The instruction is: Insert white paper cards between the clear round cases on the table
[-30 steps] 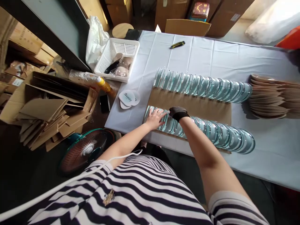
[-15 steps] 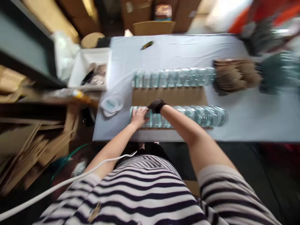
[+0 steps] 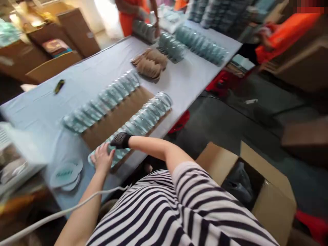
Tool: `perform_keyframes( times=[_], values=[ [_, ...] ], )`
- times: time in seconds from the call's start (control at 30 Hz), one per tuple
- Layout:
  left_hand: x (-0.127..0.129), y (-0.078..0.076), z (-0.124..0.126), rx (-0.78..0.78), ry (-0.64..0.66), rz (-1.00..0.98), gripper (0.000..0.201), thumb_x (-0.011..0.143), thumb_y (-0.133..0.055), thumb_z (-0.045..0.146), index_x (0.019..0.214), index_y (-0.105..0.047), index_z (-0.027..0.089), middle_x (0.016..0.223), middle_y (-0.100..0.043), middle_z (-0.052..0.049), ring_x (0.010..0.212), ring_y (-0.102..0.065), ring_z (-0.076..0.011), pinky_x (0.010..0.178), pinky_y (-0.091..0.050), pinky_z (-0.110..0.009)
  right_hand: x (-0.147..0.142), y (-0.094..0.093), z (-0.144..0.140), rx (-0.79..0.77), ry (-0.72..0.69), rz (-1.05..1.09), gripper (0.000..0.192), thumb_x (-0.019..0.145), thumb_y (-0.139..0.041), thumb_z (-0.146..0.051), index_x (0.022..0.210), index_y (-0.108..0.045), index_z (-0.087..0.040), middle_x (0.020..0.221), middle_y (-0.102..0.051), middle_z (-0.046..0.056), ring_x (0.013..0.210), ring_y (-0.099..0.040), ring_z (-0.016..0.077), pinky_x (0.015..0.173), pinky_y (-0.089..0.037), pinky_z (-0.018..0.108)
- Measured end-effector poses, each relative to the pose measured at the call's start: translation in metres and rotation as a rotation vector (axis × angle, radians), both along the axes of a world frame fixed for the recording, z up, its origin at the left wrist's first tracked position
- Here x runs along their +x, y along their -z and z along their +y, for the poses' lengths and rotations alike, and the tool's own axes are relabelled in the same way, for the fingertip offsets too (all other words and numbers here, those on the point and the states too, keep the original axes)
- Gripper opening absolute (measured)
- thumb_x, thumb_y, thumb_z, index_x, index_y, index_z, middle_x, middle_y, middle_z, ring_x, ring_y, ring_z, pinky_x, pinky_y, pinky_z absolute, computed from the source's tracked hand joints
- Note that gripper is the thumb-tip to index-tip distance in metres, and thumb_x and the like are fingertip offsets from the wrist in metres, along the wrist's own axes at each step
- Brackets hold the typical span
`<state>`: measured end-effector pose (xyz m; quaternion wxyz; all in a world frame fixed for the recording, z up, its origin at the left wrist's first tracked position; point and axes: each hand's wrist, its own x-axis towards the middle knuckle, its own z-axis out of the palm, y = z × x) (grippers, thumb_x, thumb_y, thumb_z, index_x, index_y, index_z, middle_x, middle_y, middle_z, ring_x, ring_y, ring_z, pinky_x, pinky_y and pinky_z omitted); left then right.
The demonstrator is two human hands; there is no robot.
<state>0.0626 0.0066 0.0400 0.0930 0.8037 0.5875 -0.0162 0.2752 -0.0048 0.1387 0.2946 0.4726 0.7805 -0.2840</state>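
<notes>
Clear plastic, near row: a line of overlapping round transparent lids (image 3: 139,119) lies on a brown cardboard sheet (image 3: 118,116), running from 7 o'clock to 1 o'clock across the table; both hands are at its 7 o'clock end.
Left hand: the bare left hand (image 3: 102,158) lies flat on the end of the near row, fingers spread and pressing on the lids; nothing is clasped in it.
Right hand: the right hand (image 3: 121,140), in a dark knit glove, rests on the same row just at 1 o'clock of the left hand; whether its fingers close round a lid I cannot tell.
Far row: a second row of the same lids (image 3: 102,99) lies parallel, at 11 o'clock of the near row, along the other edge of the cardboard sheet.
Table: a long surface under a pale blue cloth (image 3: 84,73).
Labels: round pale printed cards (image 3: 65,172) lie on the cloth at 8 o'clock of the left hand.
Knife: a yellow and black cutter (image 3: 58,86) lies well apart, at 10 o'clock.
Brown stack: fanned brown paper pieces (image 3: 150,63) lie beyond the rows, at 1 o'clock.
Far end: more lid rows (image 3: 202,46) and a co-worker in orange (image 3: 133,13).
Floor: an open carton (image 3: 252,186) at 4 o'clock.
</notes>
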Motion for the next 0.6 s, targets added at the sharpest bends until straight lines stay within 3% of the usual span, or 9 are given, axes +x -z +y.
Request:
perform_keyframes(
  times=[0.1, 0.2, 0.3, 0.4, 0.5, 0.6],
  values=[
    [0.021, -0.004, 0.000, -0.079, 0.068, -0.024, 0.058, 0.095, -0.039, 0.050, 0.147, -0.041, 0.026, 0.155, -0.041, -0.008, 0.144, -0.029, -0.0309, 0.118, -0.015, -0.057, -0.014, 0.034, -0.036, 0.221, 0.161, 0.159, 0.038, 0.103, -0.031, -0.032, 0.133, -0.053, -0.025, 0.132, -0.062, 0.000, 0.120, -0.053, 0.0155, 0.095, -0.040, 0.023],
    [0.026, 0.001, 0.009, -0.118, 0.056, -0.093, 0.057, 0.094, -0.043, 0.050, 0.147, -0.042, 0.029, 0.156, -0.039, -0.006, 0.146, -0.026, -0.0302, 0.119, -0.008, -0.057, -0.008, 0.080, -0.060, 0.236, 0.130, 0.140, 0.040, 0.101, -0.031, -0.027, 0.131, -0.056, -0.016, 0.124, -0.066, 0.013, 0.107, -0.064, 0.0211, 0.081, -0.045, 0.026],
    [0.021, 0.005, 0.014, -0.135, 0.021, -0.158, 0.056, 0.093, -0.048, 0.048, 0.146, -0.044, 0.031, 0.156, -0.039, -0.005, 0.147, -0.026, -0.0294, 0.120, -0.006, -0.057, 0.000, 0.110, -0.066, 0.249, 0.107, 0.134, 0.044, 0.101, -0.029, -0.030, 0.131, -0.058, -0.015, 0.120, -0.068, 0.017, 0.102, -0.067, 0.0232, 0.075, -0.046, 0.027],
    [0.025, 0.001, 0.012, -0.117, -0.003, -0.199, 0.052, 0.094, -0.048, 0.044, 0.144, -0.046, 0.030, 0.156, -0.039, -0.005, 0.148, -0.024, -0.0293, 0.120, -0.006, -0.058, 0.019, 0.110, -0.051, 0.363, 0.243, 0.197, 0.048, 0.102, -0.026, -0.039, 0.125, -0.063, -0.019, 0.116, -0.070, 0.014, 0.102, -0.067, 0.0223, 0.077, -0.045, 0.026],
    [0.047, -0.005, 0.012, -0.074, 0.082, -0.221, 0.053, 0.095, -0.047, 0.044, 0.145, -0.045, 0.028, 0.157, -0.037, -0.006, 0.150, -0.020, -0.0285, 0.121, -0.005, -0.057, 0.047, 0.089, 0.001, 0.489, 0.469, 0.174, 0.044, 0.100, -0.031, -0.039, 0.120, -0.066, -0.021, 0.114, -0.070, 0.012, 0.101, -0.066, 0.0222, 0.078, -0.044, 0.027],
    [0.073, -0.003, 0.016, -0.098, 0.160, -0.204, 0.062, 0.093, -0.049, 0.050, 0.150, -0.038, 0.026, 0.158, -0.035, -0.007, 0.150, -0.020, -0.0295, 0.121, -0.006, -0.059, 0.058, 0.072, 0.074, 0.311, 0.356, 0.021, 0.038, 0.095, -0.042, -0.033, 0.122, -0.066, -0.021, 0.120, -0.068, 0.012, 0.105, -0.065, 0.0232, 0.080, -0.046, 0.029]
  ],
)
